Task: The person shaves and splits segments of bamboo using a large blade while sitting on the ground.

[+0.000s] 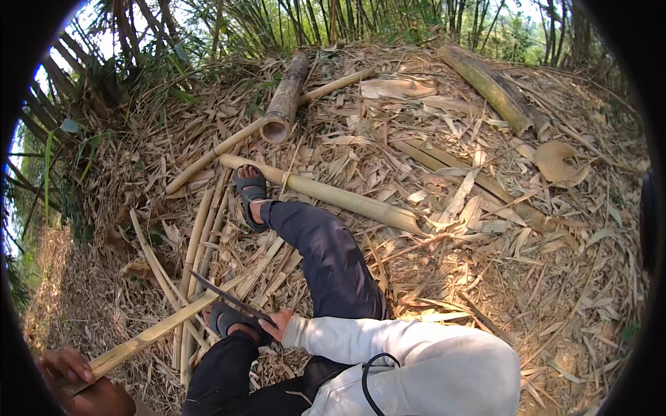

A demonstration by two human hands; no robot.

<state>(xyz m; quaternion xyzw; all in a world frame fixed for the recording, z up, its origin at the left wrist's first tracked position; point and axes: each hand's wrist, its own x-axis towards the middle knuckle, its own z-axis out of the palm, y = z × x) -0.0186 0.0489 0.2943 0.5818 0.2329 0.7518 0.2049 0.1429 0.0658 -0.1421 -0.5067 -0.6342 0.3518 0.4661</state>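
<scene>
Split bamboo strip (149,335), pale yellow, lying slantwise from lower left toward centre; dark, thin-bladed knife (225,298) laid edge-on across its upper end, over the leaf-littered ground.

The ground (485,277) is covered by dry bamboo leaves, husks and split strips. 2 thick cut bamboo logs (284,100) (489,87) are laid near the far edge. Standing bamboo stems (312,17) are seen behind, lit by bright daylight.
</scene>
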